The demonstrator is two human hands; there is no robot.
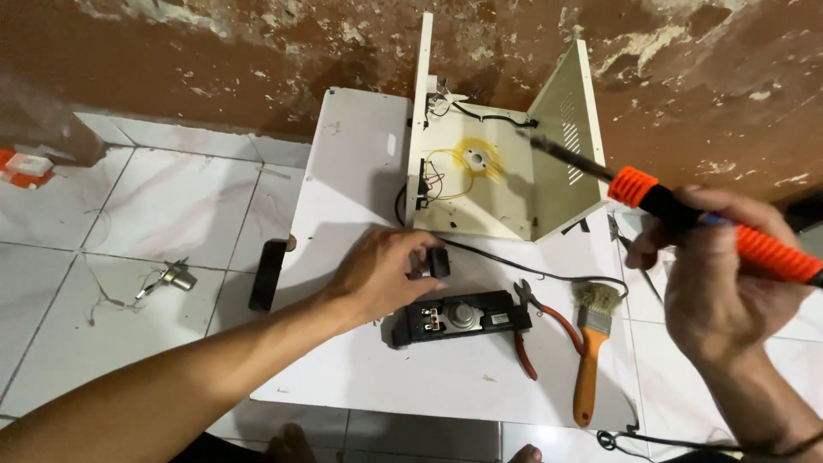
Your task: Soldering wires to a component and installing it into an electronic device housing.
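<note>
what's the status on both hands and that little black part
Left hand pinching small black part above black panel. Right hand gripping soldering iron, tip raised. Pliers, brush alongside.

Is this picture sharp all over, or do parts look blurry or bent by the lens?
Head view: light is even and soft, with faint shadows under the left hand and the paintbrush. The middle is sharp, including the black panel. The right hand and the orange-handled soldering iron look slightly soft. The wide lens bends the floor tile lines near the edges. No strong glare.
</note>
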